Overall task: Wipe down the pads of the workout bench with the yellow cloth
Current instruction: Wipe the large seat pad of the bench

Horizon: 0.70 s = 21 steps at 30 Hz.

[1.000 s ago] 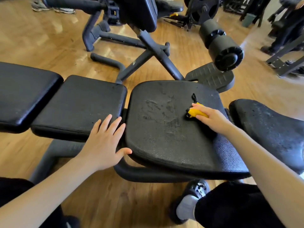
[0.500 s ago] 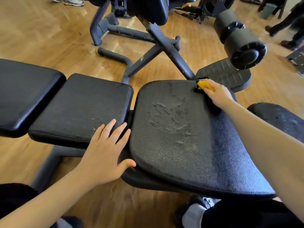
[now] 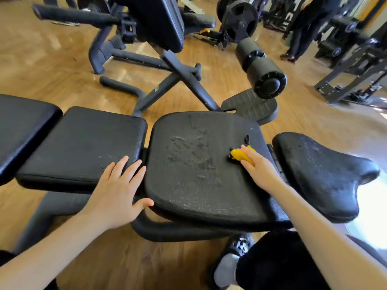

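Observation:
The workout bench runs left to right as a row of black pads. Its wide middle pad [image 3: 199, 174] shows dull smeared marks at its centre. My right hand [image 3: 258, 169] presses the bunched yellow cloth [image 3: 240, 154] onto the right part of that pad, near its right edge; a dark bit sticks out of the cloth. My left hand [image 3: 117, 191] lies flat with fingers spread on the near right corner of the neighbouring pad [image 3: 83, 143], thumb over the gap. Further pads sit at far left [image 3: 21, 126] and far right [image 3: 320, 172].
Behind the bench stands another black machine with a tilted pad [image 3: 159, 19], foam rollers [image 3: 261, 70] and a ribbed footplate [image 3: 251, 106] on the wooden floor. A weight plate [image 3: 240, 21] and racks are at the back right, with a person standing there. My shoe [image 3: 232, 260] is under the bench.
My right hand drew the cloth back from the middle pad's far edge toward me, to the pad's right part. The left hand stayed planted; the camera shifted.

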Each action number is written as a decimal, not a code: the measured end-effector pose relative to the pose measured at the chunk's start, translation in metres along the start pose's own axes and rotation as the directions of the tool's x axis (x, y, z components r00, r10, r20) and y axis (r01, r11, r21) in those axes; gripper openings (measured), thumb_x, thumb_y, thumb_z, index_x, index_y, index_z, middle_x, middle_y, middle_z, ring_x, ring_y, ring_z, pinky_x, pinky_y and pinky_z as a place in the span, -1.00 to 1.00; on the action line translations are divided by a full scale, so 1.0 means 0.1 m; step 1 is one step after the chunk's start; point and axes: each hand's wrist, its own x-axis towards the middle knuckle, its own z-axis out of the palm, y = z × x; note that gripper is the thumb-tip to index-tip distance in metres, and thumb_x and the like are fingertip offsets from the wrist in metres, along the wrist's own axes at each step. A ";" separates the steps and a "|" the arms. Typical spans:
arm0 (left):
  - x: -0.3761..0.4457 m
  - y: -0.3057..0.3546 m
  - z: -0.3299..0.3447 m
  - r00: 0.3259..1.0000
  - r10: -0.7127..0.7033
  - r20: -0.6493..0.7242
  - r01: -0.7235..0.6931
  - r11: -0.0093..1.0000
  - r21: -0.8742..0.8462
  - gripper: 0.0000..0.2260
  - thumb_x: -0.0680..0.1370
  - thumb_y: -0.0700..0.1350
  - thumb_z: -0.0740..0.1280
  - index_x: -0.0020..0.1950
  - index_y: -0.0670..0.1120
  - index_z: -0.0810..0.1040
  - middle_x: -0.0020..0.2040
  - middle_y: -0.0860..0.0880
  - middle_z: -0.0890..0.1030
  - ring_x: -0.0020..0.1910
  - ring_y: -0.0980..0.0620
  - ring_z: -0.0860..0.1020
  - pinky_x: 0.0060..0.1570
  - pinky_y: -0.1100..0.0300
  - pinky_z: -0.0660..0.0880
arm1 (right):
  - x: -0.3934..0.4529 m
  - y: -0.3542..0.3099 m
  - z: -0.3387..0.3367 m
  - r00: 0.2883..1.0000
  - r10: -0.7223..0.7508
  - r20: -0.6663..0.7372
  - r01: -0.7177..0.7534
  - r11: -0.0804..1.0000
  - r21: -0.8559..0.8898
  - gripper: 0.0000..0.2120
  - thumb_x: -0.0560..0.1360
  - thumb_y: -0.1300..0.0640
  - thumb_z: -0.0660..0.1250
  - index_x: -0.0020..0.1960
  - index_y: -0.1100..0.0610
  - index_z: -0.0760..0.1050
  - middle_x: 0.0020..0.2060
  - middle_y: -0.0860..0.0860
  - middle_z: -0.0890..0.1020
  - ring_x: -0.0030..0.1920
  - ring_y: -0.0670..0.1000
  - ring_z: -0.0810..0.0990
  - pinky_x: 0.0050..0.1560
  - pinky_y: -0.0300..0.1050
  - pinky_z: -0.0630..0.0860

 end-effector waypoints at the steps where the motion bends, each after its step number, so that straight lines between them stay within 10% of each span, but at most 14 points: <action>1: 0.00 0.00 -0.01 1.000 0.004 -0.001 -0.004 1.000 0.008 -0.31 0.37 0.30 0.17 0.24 -0.21 0.54 0.24 -0.18 0.55 0.24 -0.31 0.47 0.11 -0.24 0.43 | -0.17 -0.01 -0.03 1.000 0.011 0.010 -0.011 1.000 -0.006 -0.63 0.58 0.16 0.18 0.36 -0.04 0.35 0.43 -0.09 0.29 0.46 -0.04 0.18 0.36 -0.21 0.12; 11: -0.03 0.05 -0.06 1.000 -0.007 0.011 0.008 0.996 -0.085 -0.26 0.42 0.32 0.08 0.43 -0.14 0.33 0.45 -0.10 0.31 0.47 -0.20 0.16 0.39 -0.15 0.12 | -1.29 -0.01 -0.21 0.991 -0.076 0.110 0.075 0.997 0.011 -0.59 0.55 0.18 0.24 0.25 -0.27 0.36 0.32 -0.38 0.25 0.39 -0.30 0.18 0.39 -0.31 0.09; 17: -0.03 0.05 -0.03 0.999 -0.008 0.039 0.011 0.998 -0.065 -0.33 0.46 0.28 0.17 0.35 -0.20 0.43 0.36 -0.16 0.44 0.40 -0.28 0.29 0.29 -0.24 0.26 | -1.25 0.12 -0.27 0.980 -0.095 0.173 0.064 0.983 0.174 -0.57 0.51 0.23 0.29 0.15 -0.30 0.41 0.18 -0.62 0.31 0.35 -0.41 0.21 0.35 -0.49 0.12; 21: -0.02 0.07 -0.03 1.000 -0.002 0.020 0.002 1.000 0.005 -0.36 0.36 0.22 0.25 0.22 -0.25 0.54 0.22 -0.20 0.56 0.25 -0.34 0.45 0.10 -0.29 0.41 | -0.83 0.16 -0.28 0.978 -0.075 0.194 0.044 0.986 0.163 -0.61 0.54 0.19 0.26 0.17 -0.29 0.37 0.24 -0.46 0.31 0.35 -0.28 0.28 0.38 -0.25 0.18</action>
